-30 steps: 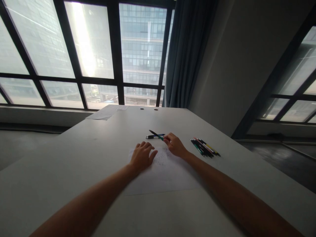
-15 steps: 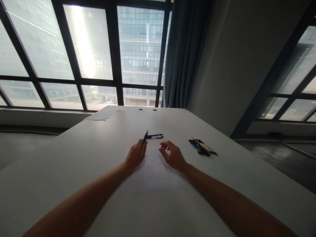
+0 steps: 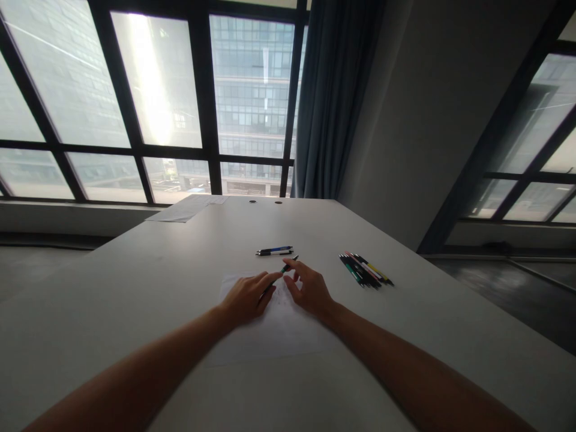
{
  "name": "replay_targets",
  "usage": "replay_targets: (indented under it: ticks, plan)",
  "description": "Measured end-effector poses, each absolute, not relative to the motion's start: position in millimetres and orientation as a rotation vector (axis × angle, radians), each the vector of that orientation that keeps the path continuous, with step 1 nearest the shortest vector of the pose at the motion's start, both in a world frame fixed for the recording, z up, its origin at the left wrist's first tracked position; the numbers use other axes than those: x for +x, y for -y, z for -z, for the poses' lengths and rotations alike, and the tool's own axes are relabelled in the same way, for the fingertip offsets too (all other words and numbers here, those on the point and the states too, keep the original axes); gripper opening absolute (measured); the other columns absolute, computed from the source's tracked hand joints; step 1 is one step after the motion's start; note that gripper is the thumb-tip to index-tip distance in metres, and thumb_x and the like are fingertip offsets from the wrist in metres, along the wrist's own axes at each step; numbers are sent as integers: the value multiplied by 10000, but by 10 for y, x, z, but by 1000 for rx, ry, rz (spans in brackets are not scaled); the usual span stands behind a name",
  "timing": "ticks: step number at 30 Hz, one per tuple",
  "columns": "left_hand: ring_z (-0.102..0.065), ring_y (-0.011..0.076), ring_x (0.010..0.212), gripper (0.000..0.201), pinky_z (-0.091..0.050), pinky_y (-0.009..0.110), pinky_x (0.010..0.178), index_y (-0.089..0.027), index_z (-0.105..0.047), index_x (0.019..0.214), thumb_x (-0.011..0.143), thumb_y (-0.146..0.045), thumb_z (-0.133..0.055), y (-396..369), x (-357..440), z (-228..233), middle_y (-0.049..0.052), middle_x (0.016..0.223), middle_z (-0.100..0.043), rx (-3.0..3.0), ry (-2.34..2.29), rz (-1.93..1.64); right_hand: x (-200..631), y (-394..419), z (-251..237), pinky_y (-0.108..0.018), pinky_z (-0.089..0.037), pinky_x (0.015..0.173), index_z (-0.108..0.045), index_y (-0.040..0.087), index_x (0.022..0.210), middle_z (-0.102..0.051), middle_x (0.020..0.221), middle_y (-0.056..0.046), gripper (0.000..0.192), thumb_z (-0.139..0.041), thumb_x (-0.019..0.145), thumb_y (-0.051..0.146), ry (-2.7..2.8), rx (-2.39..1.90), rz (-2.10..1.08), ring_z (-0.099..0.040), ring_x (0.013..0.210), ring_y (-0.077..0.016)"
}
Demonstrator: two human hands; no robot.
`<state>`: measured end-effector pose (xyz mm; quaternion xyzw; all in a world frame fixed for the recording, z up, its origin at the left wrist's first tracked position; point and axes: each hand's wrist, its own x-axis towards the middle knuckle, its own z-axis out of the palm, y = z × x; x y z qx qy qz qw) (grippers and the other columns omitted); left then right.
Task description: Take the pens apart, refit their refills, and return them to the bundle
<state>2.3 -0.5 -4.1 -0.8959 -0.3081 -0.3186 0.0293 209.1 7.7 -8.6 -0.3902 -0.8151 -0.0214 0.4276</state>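
Note:
My left hand (image 3: 247, 297) is closed on a slim dark pen with a green band (image 3: 286, 267), which slants up toward the right. My right hand (image 3: 311, 289) curves around the pen's upper end. Its index finger appears to touch the pen, while the thumb stays apart below it. Under both hands lies a white sheet of paper (image 3: 274, 342) with small faint marks between the hands. Just beyond the sheet, a blue-and-black pen (image 3: 276, 248) and a black-and-white pen (image 3: 278, 253) lie side by side.
To the right, a bunch of several pens (image 3: 366, 271) lies on the white table (image 3: 157, 294). Other paper sheets (image 3: 182, 209) rest at the far left corner. Two dark round spots (image 3: 278, 203) mark the far edge, before a curtain (image 3: 321, 120) and windows.
The pen has tipped from nearly upright to a rightward slant, its upper end now at my right fingers. My hands have come closer together.

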Motion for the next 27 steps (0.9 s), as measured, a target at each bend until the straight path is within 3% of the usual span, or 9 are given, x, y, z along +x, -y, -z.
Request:
replay_targets:
  ticks: [8, 14, 17, 21, 27]
  plan:
    - [-608, 233, 1023, 450, -515, 380, 895, -232, -465, 1373, 959, -411, -458, 71, 1, -58, 127, 1181, -624, -2910, 543, 745, 2095, -59, 82, -338, -551, 693, -379, 269, 1389, -585, 1196, -95, 601, -493, 813, 143, 1970, -819, 20, -603, 800, -176]
    - [-616, 225, 989, 427, -512, 376, 880, -239, -538, 1307, 953, -470, -472, 32, 2, 3, 105, 1133, -658, -2880, 539, 758, 2077, 0, 34, -386, -565, 818, -299, 281, 1451, -536, 1317, -119, 622, -437, 865, 128, 2082, -618, 150, -581, 1107, -238]
    - [-611, 226, 1017, 448, -505, 379, 904, -236, -552, 1296, 941, -500, -481, 31, 6, 6, 108, 1151, -657, -2880, 560, 758, 2069, 23, 18, -396, -564, 849, -298, 278, 1453, -530, 1337, -118, 601, -417, 881, 136, 2116, -605, 150, -564, 1168, -244]
    - [-615, 222, 1018, 480, -502, 376, 919, -232, -538, 1318, 933, -514, -489, 44, 11, -19, 114, 1148, -658, -2898, 592, 756, 2075, 31, 19, -402, -561, 856, -316, 269, 1446, -530, 1343, -119, 574, -414, 891, 162, 2119, -625, 126, -566, 1162, -246]
    - [-628, 224, 990, 495, -503, 361, 891, -214, -578, 1259, 902, -552, -522, 33, 19, -23, 107, 1061, -685, -2904, 584, 773, 2087, 7, 48, -398, -564, 800, -364, 254, 1415, -599, 1229, -111, 566, -470, 867, 161, 2168, -745, 25, -619, 932, -213]
